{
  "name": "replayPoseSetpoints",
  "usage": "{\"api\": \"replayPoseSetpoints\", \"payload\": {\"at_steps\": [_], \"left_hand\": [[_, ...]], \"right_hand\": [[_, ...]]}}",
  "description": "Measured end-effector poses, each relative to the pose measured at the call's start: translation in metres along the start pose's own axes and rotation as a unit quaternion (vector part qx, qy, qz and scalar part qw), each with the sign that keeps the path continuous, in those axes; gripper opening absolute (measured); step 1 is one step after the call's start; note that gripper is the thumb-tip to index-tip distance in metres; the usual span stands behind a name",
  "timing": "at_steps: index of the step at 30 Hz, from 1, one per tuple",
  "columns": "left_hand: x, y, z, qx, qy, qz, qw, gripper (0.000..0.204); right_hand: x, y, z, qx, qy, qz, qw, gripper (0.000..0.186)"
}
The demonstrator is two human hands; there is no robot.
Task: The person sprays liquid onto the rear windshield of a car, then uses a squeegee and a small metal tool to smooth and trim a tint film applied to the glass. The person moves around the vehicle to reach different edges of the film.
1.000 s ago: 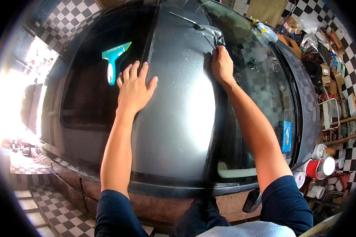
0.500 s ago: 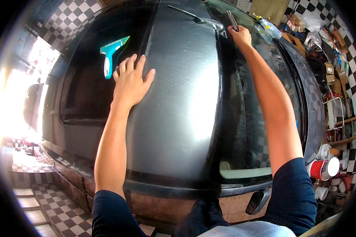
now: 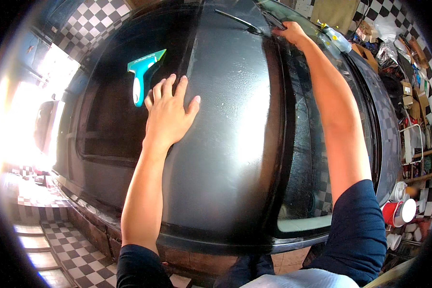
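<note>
My left hand (image 3: 170, 115) rests palm down with spread fingers on the car roof (image 3: 225, 129), at the border between the dark glossy panel and the grey, water-beaded strip. Just beyond its fingertips lies a teal and white squeegee (image 3: 139, 79) with a broad blade, on the dark panel. Far off at the upper right, my right hand (image 3: 292, 33) is closed round a slim dark handheld tool (image 3: 273, 20), whose exact kind I cannot make out. It is held low at the roof's far edge, beside the windshield. A thin black rod (image 3: 237, 21) sticks out left of this hand.
A clear spray bottle with a yellow head (image 3: 338, 38) lies on the windshield (image 3: 317, 192) side. Cardboard boxes (image 3: 408, 93), plastic wrap and a red and white bucket (image 3: 398, 213) crowd the right. Checkered floor (image 3: 77, 249) shows at the lower left.
The view has shifted, so the roof and squeegee sit slightly lower and farther right. My right hand has lowered its tool toward the roof edge; the loose clear film flap there no longer shows.
</note>
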State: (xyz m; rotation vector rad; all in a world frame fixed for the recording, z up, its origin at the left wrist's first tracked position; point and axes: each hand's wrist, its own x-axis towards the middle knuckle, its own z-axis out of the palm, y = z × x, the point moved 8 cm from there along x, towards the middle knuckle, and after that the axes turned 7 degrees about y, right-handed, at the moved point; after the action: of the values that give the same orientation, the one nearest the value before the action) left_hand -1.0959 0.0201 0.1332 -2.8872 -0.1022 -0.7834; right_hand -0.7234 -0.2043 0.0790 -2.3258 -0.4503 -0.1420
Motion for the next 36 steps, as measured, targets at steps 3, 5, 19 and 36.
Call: {"api": "replayPoseSetpoints", "payload": {"at_steps": [3, 5, 19, 36], "left_hand": [[0.000, 0.000, 0.000, 0.000, -0.003, -0.003, 1.000, 0.051], [0.001, 0.000, 0.000, -0.001, -0.005, -0.005, 1.000, 0.051], [-0.001, -0.001, 0.002, -0.001, 0.001, 0.006, 1.000, 0.052], [0.000, -0.001, -0.001, -0.006, -0.008, -0.006, 1.000, 0.053]], "right_hand": [[0.002, -0.014, -0.007, -0.007, 0.023, -0.073, 0.997, 0.038], [-0.001, -0.024, -0.015, -0.021, 0.050, -0.108, 0.993, 0.036], [-0.006, -0.038, -0.025, -0.005, 0.064, -0.137, 0.988, 0.040], [-0.083, -0.115, 0.009, -0.135, 0.092, -0.191, 0.968, 0.024]]}}
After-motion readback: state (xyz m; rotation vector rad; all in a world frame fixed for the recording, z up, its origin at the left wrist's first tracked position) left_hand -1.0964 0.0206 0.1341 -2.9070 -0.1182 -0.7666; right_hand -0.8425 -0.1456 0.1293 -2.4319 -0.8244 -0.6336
